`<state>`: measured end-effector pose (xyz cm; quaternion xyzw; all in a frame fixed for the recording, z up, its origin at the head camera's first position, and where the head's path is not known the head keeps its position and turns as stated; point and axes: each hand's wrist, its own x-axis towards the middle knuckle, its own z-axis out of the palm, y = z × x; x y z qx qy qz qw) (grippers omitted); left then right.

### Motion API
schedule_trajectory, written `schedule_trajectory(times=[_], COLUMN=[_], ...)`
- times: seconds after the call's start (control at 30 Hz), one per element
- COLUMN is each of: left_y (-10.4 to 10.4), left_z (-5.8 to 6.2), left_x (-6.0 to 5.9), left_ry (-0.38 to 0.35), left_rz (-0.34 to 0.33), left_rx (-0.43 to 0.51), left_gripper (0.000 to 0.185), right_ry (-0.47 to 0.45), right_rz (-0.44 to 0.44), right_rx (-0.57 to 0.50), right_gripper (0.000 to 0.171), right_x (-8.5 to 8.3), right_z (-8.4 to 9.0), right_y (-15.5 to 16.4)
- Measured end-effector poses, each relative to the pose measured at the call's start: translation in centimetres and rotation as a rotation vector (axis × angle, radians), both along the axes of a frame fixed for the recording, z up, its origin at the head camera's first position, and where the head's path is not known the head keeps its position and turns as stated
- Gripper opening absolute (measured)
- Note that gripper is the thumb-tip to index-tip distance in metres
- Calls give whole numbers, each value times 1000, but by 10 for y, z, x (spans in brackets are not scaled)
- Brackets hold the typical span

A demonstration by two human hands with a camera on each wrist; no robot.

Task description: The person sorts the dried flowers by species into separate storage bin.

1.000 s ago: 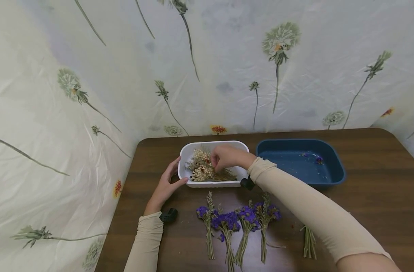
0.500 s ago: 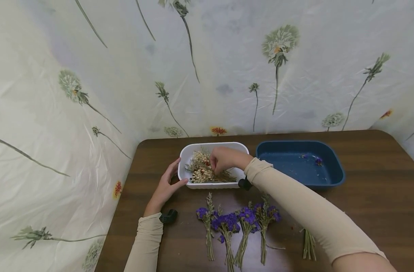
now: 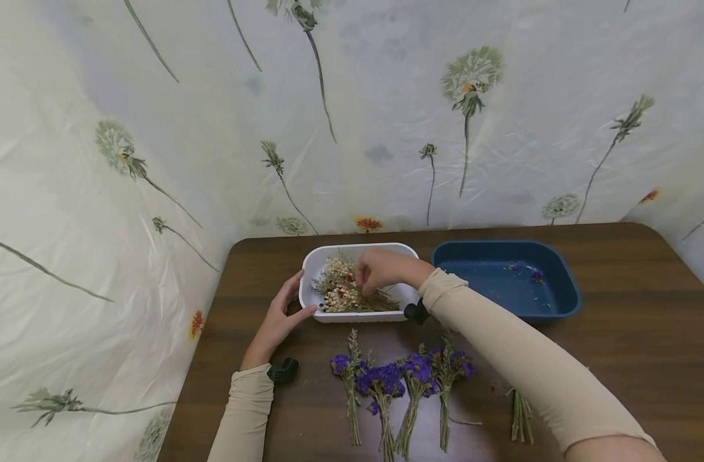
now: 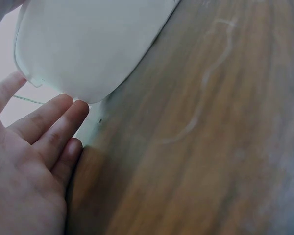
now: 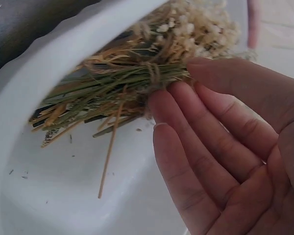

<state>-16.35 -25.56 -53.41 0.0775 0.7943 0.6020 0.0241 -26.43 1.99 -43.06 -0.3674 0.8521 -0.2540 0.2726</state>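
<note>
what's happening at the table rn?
A person is working at a white tray of dried cream flowers. The right hand reaches into the tray, fingers touching the tied stems of a bunch. The left hand rests with straight fingers against the tray's outer left side. Four purple bunches lie in a row on the table in front; a few bare stems lie right of them. A blue tray holds only a few purple scraps.
</note>
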Motion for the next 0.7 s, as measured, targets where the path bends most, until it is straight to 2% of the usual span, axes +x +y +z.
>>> schedule_trajectory(times=[0.13, 0.3, 0.53, 0.7], left_y=[0, -2, -3, -7], left_z=[0, -1, 1, -1], left_x=[-1, -2, -2, -2], left_ry=[14, 39, 26, 8], left_rz=[-4, -10, -19, -15], left_rx=[-3, 5, 27, 60], left_gripper=[82, 87, 87, 82], right_ry=[-8, 19, 69, 100], right_rz=[-19, -77, -237, -386], right_rx=[-37, -154, -334, -390], right_gripper=[4, 17, 23, 31], right_x=[-1, -1, 5, 17], right_z=[2, 8, 26, 33], right_y=[6, 19, 60, 105])
